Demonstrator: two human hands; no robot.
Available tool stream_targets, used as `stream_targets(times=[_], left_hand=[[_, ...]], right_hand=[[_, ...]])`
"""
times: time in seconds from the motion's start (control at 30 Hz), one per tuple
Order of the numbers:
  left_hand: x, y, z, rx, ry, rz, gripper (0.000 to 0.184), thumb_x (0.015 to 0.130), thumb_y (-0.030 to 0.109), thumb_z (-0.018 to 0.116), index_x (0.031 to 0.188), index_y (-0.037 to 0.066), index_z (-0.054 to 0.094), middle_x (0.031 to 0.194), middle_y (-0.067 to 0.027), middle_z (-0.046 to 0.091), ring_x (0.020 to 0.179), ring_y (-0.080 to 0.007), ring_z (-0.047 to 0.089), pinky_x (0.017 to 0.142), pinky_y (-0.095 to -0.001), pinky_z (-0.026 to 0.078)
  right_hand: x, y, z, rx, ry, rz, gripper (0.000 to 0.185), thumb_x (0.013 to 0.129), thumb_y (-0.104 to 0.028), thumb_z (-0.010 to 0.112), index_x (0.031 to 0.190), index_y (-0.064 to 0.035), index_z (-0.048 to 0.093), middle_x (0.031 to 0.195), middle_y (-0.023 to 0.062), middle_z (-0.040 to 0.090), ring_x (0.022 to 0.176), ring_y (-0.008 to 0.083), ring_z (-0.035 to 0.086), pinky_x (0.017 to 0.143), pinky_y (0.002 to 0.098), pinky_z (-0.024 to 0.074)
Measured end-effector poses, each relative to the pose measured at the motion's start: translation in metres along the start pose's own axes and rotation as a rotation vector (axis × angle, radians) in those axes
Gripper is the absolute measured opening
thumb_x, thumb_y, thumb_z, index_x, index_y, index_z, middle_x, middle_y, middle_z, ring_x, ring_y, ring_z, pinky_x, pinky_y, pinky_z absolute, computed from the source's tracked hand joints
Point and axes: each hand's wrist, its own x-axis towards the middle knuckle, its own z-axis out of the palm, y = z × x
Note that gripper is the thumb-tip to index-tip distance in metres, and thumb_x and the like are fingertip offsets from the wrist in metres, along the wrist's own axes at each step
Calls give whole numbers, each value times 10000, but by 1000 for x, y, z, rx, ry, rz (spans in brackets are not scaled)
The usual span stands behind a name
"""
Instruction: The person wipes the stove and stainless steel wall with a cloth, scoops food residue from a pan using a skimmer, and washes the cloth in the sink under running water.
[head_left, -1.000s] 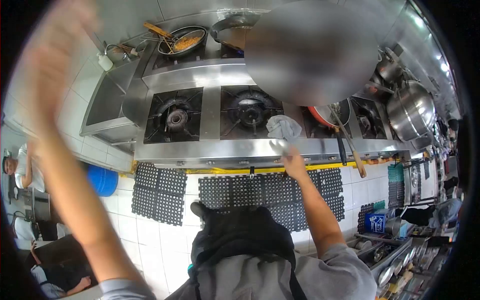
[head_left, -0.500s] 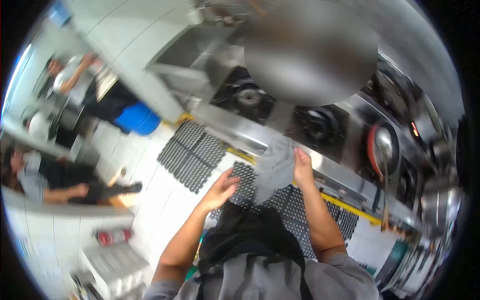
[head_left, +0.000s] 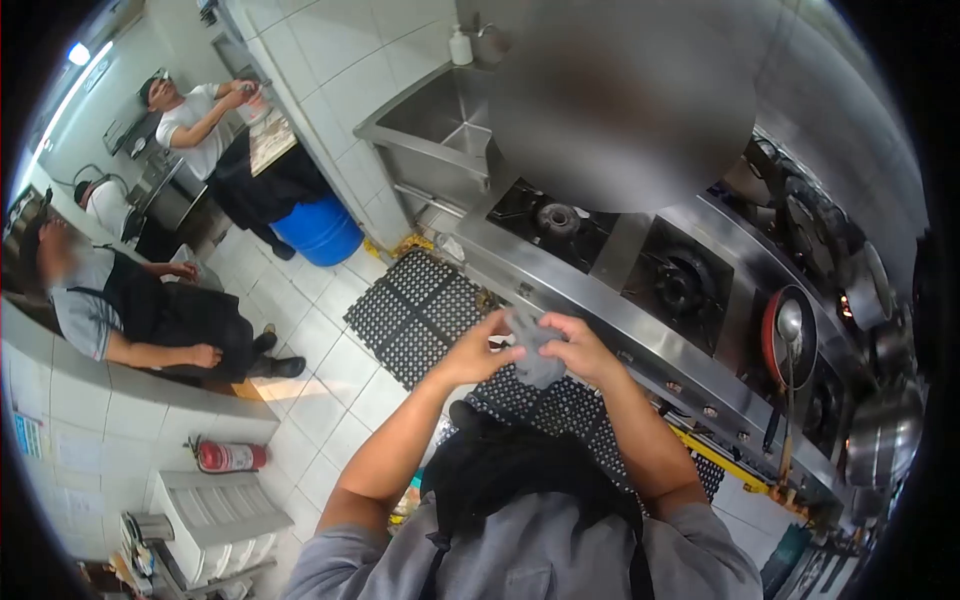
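A grey cloth (head_left: 538,365) is bunched up between my two hands, in front of the stove's edge and above the black floor mat. My left hand (head_left: 478,352) has its thumb and fingers closed on the cloth's left side. On the other side, my right hand (head_left: 582,350) pinches the cloth between thumb and fingers. The steel stove (head_left: 600,265) stands just beyond, with black burners (head_left: 680,280) on its top. A large blurred patch hides its back part.
A red-rimmed pan (head_left: 775,345) with a ladle (head_left: 790,325) in it sits on the stove at right, near several pots (head_left: 885,430). At the back is a steel sink (head_left: 425,110). Co-workers (head_left: 185,125) stand at left by a blue barrel (head_left: 320,235). Perforated mats (head_left: 420,305) cover the floor.
The cloth, hanging loose from my right hand before, is now bunched up. My left hand, open and apart from it earlier, has come up and taken hold. The view has shifted.
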Motion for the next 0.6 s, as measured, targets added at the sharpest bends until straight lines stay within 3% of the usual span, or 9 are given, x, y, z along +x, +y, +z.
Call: stream_targets(times=[0.07, 0.2, 0.27, 0.3, 0.33, 0.4, 0.43, 0.5, 0.6], left_hand=[[7, 7, 4, -34, -143, 41, 334, 809, 81, 662, 1125, 1, 591, 1248, -134, 527, 1090, -207, 535, 830, -348, 491], [21, 26, 2, 76, -115, 276, 313, 780, 20, 621, 1093, -3, 618, 1235, -144, 559, 1074, -238, 563, 846, -356, 484], [21, 46, 7, 262, -64, 284, 318, 748, -9, 593, 1063, -4, 635, 1160, -158, 609, 1044, -285, 588, 906, -349, 450], [22, 57, 14, 395, 36, 436, 318, 750, 1, 590, 1065, -1, 634, 1098, -167, 633, 1000, -316, 601, 907, -355, 449], [23, 70, 19, 400, 30, 443, 318, 750, 1, 590, 1065, -1, 634, 1098, -167, 633, 1000, -316, 601, 907, -355, 449], [23, 94, 26, 604, 223, 644, 313, 750, 0, 579, 1058, 0, 636, 1101, -161, 632, 975, -307, 611, 853, -354, 479], [24, 102, 28, 576, 298, 674, 315, 752, -8, 569, 1059, 13, 639, 1059, -165, 644, 933, -292, 629, 788, -348, 502], [23, 107, 26, 512, 355, 621, 317, 750, -16, 569, 1056, 19, 641, 1007, -159, 651, 890, -286, 632, 765, -335, 498], [13, 117, 23, 409, 401, 467, 301, 743, -32, 576, 1028, 31, 650, 846, -145, 638, 759, -264, 619, 688, -305, 481]], right_hand=[[-7, -12, -4, -87, -61, -38, 259, 747, -10, 599, 1006, -10, 586, 876, -8, 594, 829, 72, 533, 739, 227, 444], [-24, -11, -24, -163, 96, -61, 256, 747, 48, 516, 992, -10, 566, 894, 13, 595, 829, 82, 539, 740, 223, 436], [-28, -1, -31, -10, 296, -124, 286, 765, 79, 472, 1031, -9, 532, 909, 33, 603, 840, 95, 555, 740, 226, 438], [-28, 1, -32, -20, 343, -177, 280, 811, 74, 464, 1076, -10, 496, 950, 57, 605, 857, 106, 561, 748, 229, 439], [-28, 2, -31, -18, 349, -185, 280, 811, 74, 464, 1076, -10, 496, 950, 57, 605, 857, 106, 561, 748, 229, 439], [-27, 1, -22, -62, 598, -378, 155, 859, -15, 525, 1012, -14, 544, 853, 60, 621, 801, 97, 573, 699, 243, 450], [-30, 0, -22, -56, 596, -384, 155, 859, -15, 525, 1012, -14, 544, 853, 60, 621, 801, 97, 573, 699, 243, 450], [-39, -5, -27, -463, 650, -228, 100, 885, -108, 563, 916, -15, 582, 720, 81, 607, 698, 132, 591, 641, 278, 460], [-49, -17, -24, -503, 691, -317, 149, 885, -161, 579, 848, -18, 597, 641, 104, 571, 606, 195, 581, 595, 317, 457]])
